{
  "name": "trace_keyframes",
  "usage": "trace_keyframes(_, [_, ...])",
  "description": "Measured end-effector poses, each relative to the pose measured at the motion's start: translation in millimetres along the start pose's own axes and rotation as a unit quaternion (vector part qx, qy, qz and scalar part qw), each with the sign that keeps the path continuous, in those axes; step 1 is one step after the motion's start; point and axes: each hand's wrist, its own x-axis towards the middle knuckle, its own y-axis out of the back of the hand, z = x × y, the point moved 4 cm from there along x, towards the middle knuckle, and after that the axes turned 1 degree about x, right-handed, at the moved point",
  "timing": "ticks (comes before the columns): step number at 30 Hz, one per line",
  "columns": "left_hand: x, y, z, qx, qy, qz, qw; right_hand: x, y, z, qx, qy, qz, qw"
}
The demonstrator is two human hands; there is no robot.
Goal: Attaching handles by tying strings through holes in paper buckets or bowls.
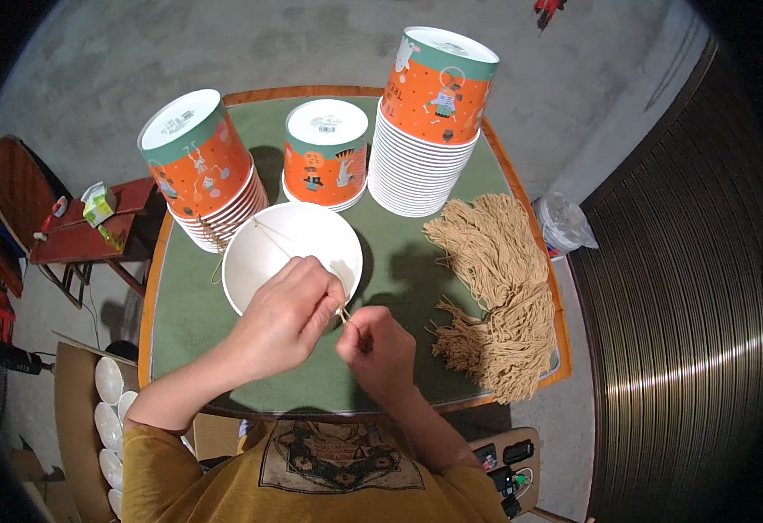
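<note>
A white paper bucket lies tilted on the green-topped table, its open mouth facing me. My left hand is closed over its near right side, pinching a thin tan cord. Just to the right, my right hand has its fingers closed on the cord's end. One stretch of the cord runs across the bucket's mouth to its far left wall. A large heap of tan cords lies at the table's right side. The exact grip of my fingertips is partly hidden.
Upside-down orange-and-green bucket stacks stand behind: left, middle and a taller right stack. A cardboard box of white round items sits lower left. A red bench stands left, a small stool with devices lower right.
</note>
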Motion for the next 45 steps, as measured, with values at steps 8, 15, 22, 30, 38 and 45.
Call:
trace_keyframes(8, [-2.3,-0.7,-1.7,-0.019,0.002,0.008,1.000,9.0,1.3,-15.1,-0.036,-0.021,0.009,0.999])
trace_keyframes(15, [-4.0,-1.0,0.1,0.016,-0.005,0.018,1.000,5.3,-2.4,-8.5,-0.022,-0.016,0.019,0.999])
trace_keyframes(22, [-11.0,-3.3,1.9,0.139,-0.053,0.058,0.987,-9.6,-10.0,-9.7,-0.036,-0.005,0.010,0.999])
trace_keyframes(30, [-37.6,-2.4,-6.6,0.310,-0.265,0.063,0.911,-33.0,-2.9,-14.3,0.059,-0.065,0.001,0.996])
trace_keyframes(38, [-80.8,13.1,-30.9,0.310,-0.110,0.259,0.908,-33.6,-7.8,-31.1,0.043,0.048,-0.126,0.990])
trace_keyframes(45, [-108.1,-32.0,-33.7,-0.432,0.310,0.216,0.819,-38.1,-20.2,-32.9,0.032,0.135,-0.116,0.983])
